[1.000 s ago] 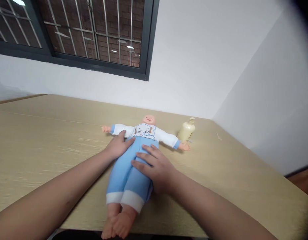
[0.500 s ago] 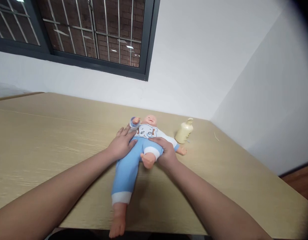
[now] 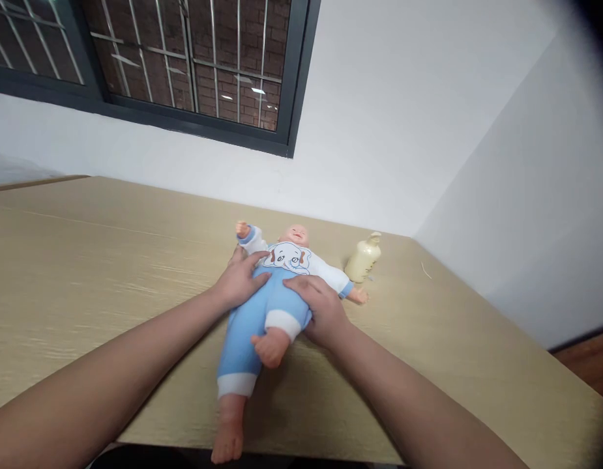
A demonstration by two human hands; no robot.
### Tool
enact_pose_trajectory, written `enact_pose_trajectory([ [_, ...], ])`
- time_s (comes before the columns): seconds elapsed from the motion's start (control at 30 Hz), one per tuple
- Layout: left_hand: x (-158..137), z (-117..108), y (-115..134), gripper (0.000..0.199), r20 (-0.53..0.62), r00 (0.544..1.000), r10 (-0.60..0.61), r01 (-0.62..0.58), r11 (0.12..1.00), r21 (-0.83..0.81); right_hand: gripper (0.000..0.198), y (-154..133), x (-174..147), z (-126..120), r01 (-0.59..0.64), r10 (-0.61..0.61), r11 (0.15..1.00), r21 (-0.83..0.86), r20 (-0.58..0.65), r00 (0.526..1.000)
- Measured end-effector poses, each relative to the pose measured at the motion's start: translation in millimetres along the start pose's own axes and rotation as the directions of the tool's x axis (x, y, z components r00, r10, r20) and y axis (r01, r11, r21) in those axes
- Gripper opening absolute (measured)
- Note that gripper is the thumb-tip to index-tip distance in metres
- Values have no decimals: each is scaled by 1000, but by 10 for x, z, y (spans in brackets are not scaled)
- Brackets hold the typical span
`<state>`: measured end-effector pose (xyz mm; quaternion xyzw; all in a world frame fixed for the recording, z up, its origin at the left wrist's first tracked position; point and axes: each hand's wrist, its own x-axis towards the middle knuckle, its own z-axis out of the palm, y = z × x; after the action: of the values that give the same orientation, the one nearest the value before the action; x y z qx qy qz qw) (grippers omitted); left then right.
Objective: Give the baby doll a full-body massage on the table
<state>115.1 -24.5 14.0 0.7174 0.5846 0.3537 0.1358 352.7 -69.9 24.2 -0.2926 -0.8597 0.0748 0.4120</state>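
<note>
A baby doll [image 3: 250,332] in blue trousers and a white top with an elephant face on the chest lies on its back on the wooden table [image 3: 110,260], feet towards me. My left hand [image 3: 240,277] grips its waist from the left, thumb on the front and some fingers hidden at the side. On the other side, my right hand [image 3: 323,306] is wrapped round the hip and upper leg, fingers lying over the front. One doll leg is bent with its foot raised; the other stretches straight towards the table's front edge.
A cream-coloured bottle [image 3: 364,259] stands on the table to the right of the doll. Near it lies a thin pale strand [image 3: 426,270]. White walls [image 3: 403,117] and a barred, dark-framed window [image 3: 193,65] rise behind the table.
The doll's bent leg has come down and towards me, its foot lower and further left. The doll's arm by my left hand has swung outward to the left.
</note>
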Motion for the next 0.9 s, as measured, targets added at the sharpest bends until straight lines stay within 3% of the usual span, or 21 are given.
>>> enact_pose_trajectory([
  [0.1,27,6,-115,75,14,985,-169,169,965,-202,62,-147,-31,-15,85,-66,987,-133,141,988],
  [0.2,45,3,-189,83,19,971,-240,234,922,-310,82,-285,-49,-18,146,-67,963,-227,323,944],
  [0.3,57,-9,-209,86,13,968,-251,244,926,-288,97,-409,-64,-11,277,-126,928,-248,491,862],
  [0.37,65,-16,-208,87,11,964,-266,261,938,-228,90,-461,-74,-7,357,-182,904,-235,543,820],
  [0.43,74,-21,-207,89,5,964,-267,264,949,-173,72,-467,-77,-17,416,-256,883,-216,522,814],
  [0.53,87,-21,-212,90,-17,983,-184,182,977,-110,49,-382,-58,-70,433,-337,874,-220,368,867],
  [0.63,93,-24,-210,80,-21,999,-36,36,999,-28,38,-219,-10,-139,352,-327,900,-257,136,935],
  [0.73,86,-39,-185,57,39,992,121,-124,990,67,35,-28,40,-156,271,-288,920,-284,-20,957],
  [0.9,79,-58,-101,44,112,953,282,-296,943,149,38,286,97,-44,202,-213,939,-278,-11,977],
])
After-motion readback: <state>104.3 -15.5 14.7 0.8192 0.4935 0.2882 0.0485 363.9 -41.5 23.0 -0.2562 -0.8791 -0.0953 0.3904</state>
